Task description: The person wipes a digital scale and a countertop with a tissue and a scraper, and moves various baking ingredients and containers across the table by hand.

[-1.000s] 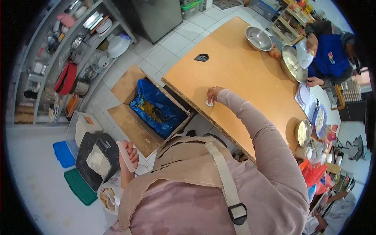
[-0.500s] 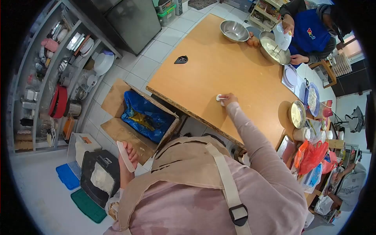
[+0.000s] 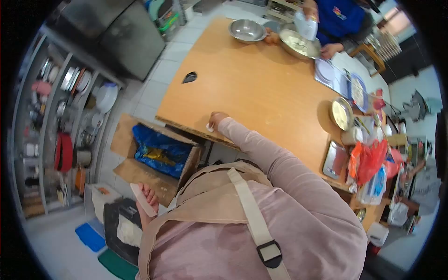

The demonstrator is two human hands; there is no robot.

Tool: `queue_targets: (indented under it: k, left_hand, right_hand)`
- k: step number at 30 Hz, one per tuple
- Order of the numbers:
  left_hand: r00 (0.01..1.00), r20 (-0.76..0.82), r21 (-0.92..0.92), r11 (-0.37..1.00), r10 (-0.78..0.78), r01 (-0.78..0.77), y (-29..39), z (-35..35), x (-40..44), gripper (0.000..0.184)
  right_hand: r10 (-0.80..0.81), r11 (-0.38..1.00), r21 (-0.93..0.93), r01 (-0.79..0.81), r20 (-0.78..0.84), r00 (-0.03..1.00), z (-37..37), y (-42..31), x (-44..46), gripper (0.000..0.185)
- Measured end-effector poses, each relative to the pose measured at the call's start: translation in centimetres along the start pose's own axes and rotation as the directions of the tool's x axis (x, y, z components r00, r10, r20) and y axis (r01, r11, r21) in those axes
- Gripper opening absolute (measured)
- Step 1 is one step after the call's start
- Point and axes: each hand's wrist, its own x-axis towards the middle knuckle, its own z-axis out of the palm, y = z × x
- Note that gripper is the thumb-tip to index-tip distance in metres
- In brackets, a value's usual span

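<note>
My right hand is closed on a small white cloth and presses it on the wooden table, close to the front left edge. My left hand is closed around a flat, pale scraper, low on the left and off the table. A black object lies on the table beyond my right hand. Below the table edge stands an open cardboard box lined with a blue plastic bag.
Across the table a person in a blue apron holds a white mixer over a bowl. An empty metal bowl, a cream-filled bowl, a metal tray and red bags are around the table.
My right hand has moved left with the white cloth, from the middle of the table to its front edge. The camera view has turned. My left hand still holds the scraper.
</note>
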Motion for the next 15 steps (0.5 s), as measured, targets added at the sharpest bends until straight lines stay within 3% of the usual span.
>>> queue_targets:
  k: [2,5,6,9,11,15]
  left_hand:
    - [0.997,0.062,-0.008,0.999,-0.034,0.035,-0.2,0.1,1.1,0.005]
    - [0.980,0.165,-0.004,0.994,-0.109,0.112,-0.9,0.4,3.5,0.005]
    - [0.974,0.183,0.009,0.991,-0.136,0.137,-1.2,0.7,4.3,0.006]
    - [0.935,0.294,-0.005,0.978,-0.200,0.211,-1.9,1.9,6.4,0.008]
    - [0.893,0.385,-0.035,0.963,-0.234,0.268,-3.1,3.1,8.2,0.010]
    - [0.901,0.326,0.049,0.957,-0.286,0.286,-6.3,7.9,9.7,0.008]
  right_hand:
    - [-0.187,0.978,-0.085,0.190,0.045,0.981,-2.5,-0.3,-4.2,0.013]
    - [-0.160,0.982,-0.098,0.161,0.019,0.987,-4.9,1.6,-9.3,0.017]
    - [-0.219,0.967,-0.138,0.213,-0.031,0.975,-5.5,2.6,-10.8,0.016]
    - [-0.224,0.968,-0.157,0.196,-0.185,0.957,-4.9,7.7,-14.5,0.013]
    - [-0.143,0.985,-0.132,0.108,-0.291,0.946,-4.7,10.6,-17.6,0.007]
    - [-0.064,0.993,-0.116,0.014,-0.440,0.896,-6.2,15.1,-24.5,0.006]
